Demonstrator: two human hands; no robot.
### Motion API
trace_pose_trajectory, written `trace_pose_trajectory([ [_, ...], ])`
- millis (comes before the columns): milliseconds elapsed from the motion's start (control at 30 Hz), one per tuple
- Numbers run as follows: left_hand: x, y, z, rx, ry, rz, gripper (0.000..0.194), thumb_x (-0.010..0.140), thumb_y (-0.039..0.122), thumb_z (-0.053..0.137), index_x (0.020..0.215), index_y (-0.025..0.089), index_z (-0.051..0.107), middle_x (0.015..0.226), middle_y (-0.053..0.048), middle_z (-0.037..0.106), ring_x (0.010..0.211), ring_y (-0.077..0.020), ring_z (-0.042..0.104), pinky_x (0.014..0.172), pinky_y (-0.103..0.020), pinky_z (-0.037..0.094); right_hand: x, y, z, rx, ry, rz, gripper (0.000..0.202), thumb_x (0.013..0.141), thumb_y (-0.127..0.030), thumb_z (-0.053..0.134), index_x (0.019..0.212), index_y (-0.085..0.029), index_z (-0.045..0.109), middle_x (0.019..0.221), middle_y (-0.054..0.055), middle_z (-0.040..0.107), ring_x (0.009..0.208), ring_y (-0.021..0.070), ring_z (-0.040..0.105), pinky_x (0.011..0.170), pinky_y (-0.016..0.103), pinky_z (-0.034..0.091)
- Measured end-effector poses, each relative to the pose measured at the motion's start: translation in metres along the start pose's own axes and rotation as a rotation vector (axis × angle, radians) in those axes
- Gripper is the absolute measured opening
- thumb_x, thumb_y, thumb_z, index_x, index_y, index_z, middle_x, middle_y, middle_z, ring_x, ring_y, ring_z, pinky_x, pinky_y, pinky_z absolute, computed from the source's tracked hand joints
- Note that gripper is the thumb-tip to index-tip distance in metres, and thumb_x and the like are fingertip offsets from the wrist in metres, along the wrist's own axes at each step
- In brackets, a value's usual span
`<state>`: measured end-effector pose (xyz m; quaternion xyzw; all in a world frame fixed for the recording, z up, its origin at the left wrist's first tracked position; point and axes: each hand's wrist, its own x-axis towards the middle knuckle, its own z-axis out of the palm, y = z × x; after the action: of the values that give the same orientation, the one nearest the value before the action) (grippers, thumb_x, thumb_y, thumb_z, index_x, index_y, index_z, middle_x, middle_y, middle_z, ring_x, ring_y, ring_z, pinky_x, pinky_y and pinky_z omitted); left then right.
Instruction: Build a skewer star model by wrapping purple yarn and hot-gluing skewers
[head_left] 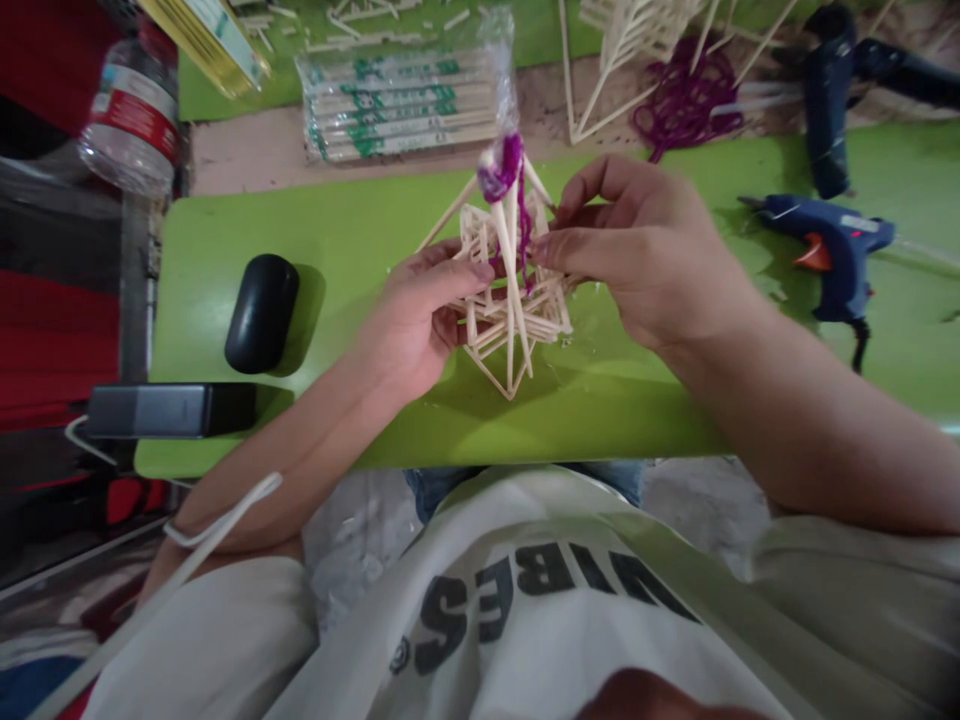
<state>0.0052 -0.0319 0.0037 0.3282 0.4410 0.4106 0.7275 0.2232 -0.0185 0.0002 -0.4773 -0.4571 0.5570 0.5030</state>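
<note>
A small frame built of thin wooden sticks [512, 325] is between my two hands, above the green table. Purple yarn [501, 170] is wrapped round its top, where several sticks meet, and a strand hangs down inside. My left hand [420, 315] grips the frame's left side, thumb on a stick and fingers behind. On the right, my right hand [637, 245] has thumb and index finger pinched together at the frame's edge, close to the hanging strand; whether they hold a stick or the yarn is hidden.
A blue glue gun [832, 245] lies at the right, and a second dark one [829, 110] behind it. Packaged chopsticks [405, 105], a purple yarn heap [690, 100] and another stick frame [637, 40] are at the back. A black case [261, 313], power bank [171, 410] and bottle [135, 115] stand left.
</note>
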Motion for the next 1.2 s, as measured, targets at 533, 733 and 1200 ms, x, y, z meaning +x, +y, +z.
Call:
trace_pose_trajectory([
  [533,0.009,-0.009,-0.003,-0.008,-0.031,0.038,0.011,0.09,0.022,0.095,0.094,0.021,0.084,0.091,-0.001,0.082,0.07,-0.0129,0.076,0.066,-0.028,0.068,-0.008,-0.001,0.005,-0.011,0.018,-0.019,0.031,0.084,-0.013,0.089,0.098,-0.024,0.064,0.073,-0.006,0.061,0.067,0.0129,0.054,0.064,0.028,0.037],
  [733,0.009,-0.009,-0.001,0.167,0.053,0.015,0.012,0.098,0.029,0.094,0.101,0.024,0.084,0.098,-0.004,0.087,0.079,-0.0194,0.082,0.068,-0.034,0.067,-0.008,0.0,0.003,-0.014,0.0,-0.01,0.036,0.086,-0.02,0.096,0.101,-0.024,0.064,0.075,-0.005,0.065,0.067,0.0137,0.056,0.062,0.028,0.037],
  [1200,0.011,-0.018,-0.01,0.101,0.016,0.061,0.024,0.097,0.032,0.102,0.109,0.018,0.086,0.101,-0.004,0.089,0.084,-0.017,0.085,0.076,-0.03,0.07,-0.004,0.011,0.004,0.002,0.034,0.014,0.042,0.08,-0.015,0.083,0.112,-0.026,0.059,0.074,-0.004,0.074,0.069,0.0165,0.069,0.067,0.028,0.046],
])
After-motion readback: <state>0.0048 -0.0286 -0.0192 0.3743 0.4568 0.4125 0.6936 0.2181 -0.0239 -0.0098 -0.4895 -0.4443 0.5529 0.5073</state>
